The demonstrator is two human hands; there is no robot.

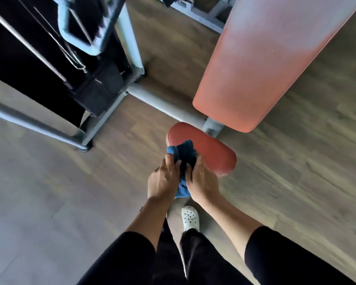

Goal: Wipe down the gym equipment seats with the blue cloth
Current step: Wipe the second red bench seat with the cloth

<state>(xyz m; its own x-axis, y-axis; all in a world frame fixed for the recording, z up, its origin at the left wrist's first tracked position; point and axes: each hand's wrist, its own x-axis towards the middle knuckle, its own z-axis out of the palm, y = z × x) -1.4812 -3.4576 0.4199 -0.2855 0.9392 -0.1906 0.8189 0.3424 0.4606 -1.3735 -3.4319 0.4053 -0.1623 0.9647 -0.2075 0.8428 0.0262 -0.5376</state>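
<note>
A bunched blue cloth (183,155) lies over the near edge of a small red seat pad (210,151) of a gym bench. My left hand (163,179) grips the cloth's left side, fingers curled over it. Its right side is held by my right hand (200,179), which rests against the seat's near edge. A loose end of the cloth hangs down between my wrists. Behind the seat rises the long red backrest pad (275,58).
A grey steel frame (164,103) joins the bench to a machine with a black weight stack (49,48) and a grey handle at the left. Wood-look floor (49,192) spreads around. My foot in a white perforated clog (190,218) stands just below the seat.
</note>
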